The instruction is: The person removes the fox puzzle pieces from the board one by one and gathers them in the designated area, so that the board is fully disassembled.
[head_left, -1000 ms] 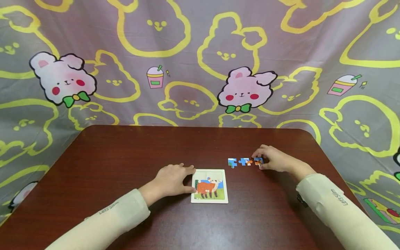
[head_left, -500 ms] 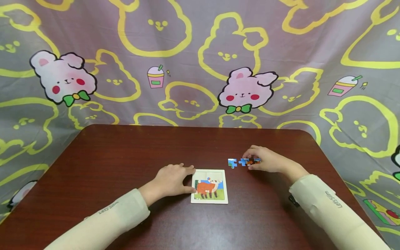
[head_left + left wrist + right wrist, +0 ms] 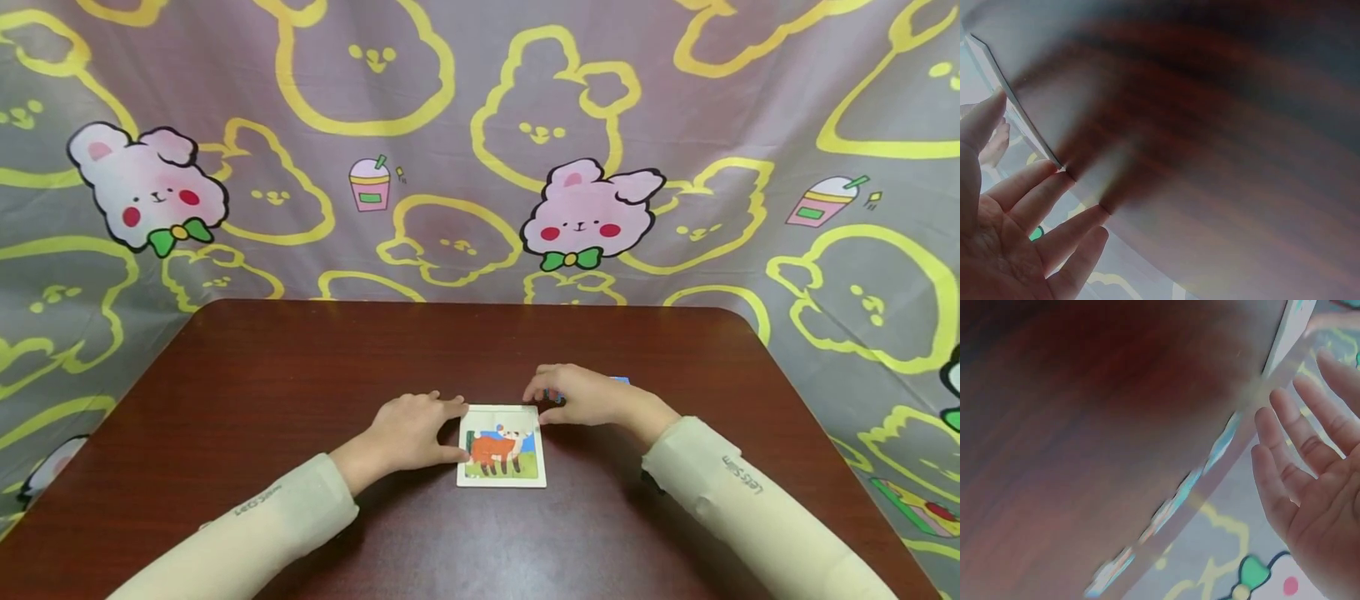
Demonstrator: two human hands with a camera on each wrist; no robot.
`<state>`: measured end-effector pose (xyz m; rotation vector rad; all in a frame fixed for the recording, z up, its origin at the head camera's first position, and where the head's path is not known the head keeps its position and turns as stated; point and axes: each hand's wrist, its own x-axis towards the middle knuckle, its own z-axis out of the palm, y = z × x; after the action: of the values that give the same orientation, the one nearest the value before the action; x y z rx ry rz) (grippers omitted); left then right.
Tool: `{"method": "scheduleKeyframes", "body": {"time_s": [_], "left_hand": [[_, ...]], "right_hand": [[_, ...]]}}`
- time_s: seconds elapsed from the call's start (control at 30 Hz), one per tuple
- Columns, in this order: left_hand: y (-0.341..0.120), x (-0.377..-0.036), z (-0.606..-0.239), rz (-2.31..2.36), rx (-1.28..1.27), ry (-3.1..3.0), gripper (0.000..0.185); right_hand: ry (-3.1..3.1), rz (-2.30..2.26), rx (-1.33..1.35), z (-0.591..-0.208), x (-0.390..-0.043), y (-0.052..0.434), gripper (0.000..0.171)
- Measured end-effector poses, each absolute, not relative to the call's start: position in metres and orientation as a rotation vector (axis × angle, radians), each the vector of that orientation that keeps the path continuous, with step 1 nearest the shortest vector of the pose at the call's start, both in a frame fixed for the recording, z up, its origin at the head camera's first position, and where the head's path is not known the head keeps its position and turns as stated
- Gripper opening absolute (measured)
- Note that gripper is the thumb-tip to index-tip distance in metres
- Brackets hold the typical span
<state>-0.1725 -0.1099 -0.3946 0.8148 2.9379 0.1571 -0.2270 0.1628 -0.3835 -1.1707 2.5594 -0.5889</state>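
A square puzzle board (image 3: 502, 482) with a pale frame lies on the table, showing a red panda picture below a bare upper strip. My left hand (image 3: 408, 433) rests beside it, thumb and index finger touching its left edge, the other fingers spread on the tabletop. Over the table by the board's upper right corner is my right hand (image 3: 588, 396), nothing held, its fingers fairly straight in the right wrist view. Three blue and orange jigsaw pieces (image 3: 1222, 444) lie in a row near that hand. In the head view the hand mostly covers them; one blue piece (image 3: 620, 380) peeks out behind the wrist.
The dark red-brown wooden table (image 3: 337, 350) has rounded far corners. A grey-pink curtain (image 3: 450, 150) with yellow cartoon outlines and bunny faces hangs behind it and at both sides. Light sleeves (image 3: 270, 525) cover both forearms.
My right hand has moved left from the rightmost jigsaw piece, across the row, to the board's upper right corner. That rightmost piece shifted slightly left. The left hand has stayed at the board's edge.
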Motion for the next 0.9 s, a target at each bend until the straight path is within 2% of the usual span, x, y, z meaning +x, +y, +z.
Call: {"method": "scheduleKeyframes", "body": {"time_s": [0.37, 0.9], "left_hand": [[-0.111, -0.176, -0.396, 0.156, 0.816, 2.947, 0.067], [-0.112, -0.176, -0.396, 0.157, 0.835, 2.941, 0.067]], "right_hand": [[2.425, -0.545, -1.257, -0.385, -0.218, 0.123, 0.028], [2.421, -0.432, -1.250, -0.386, -0.211, 0.102, 0.027]]}}
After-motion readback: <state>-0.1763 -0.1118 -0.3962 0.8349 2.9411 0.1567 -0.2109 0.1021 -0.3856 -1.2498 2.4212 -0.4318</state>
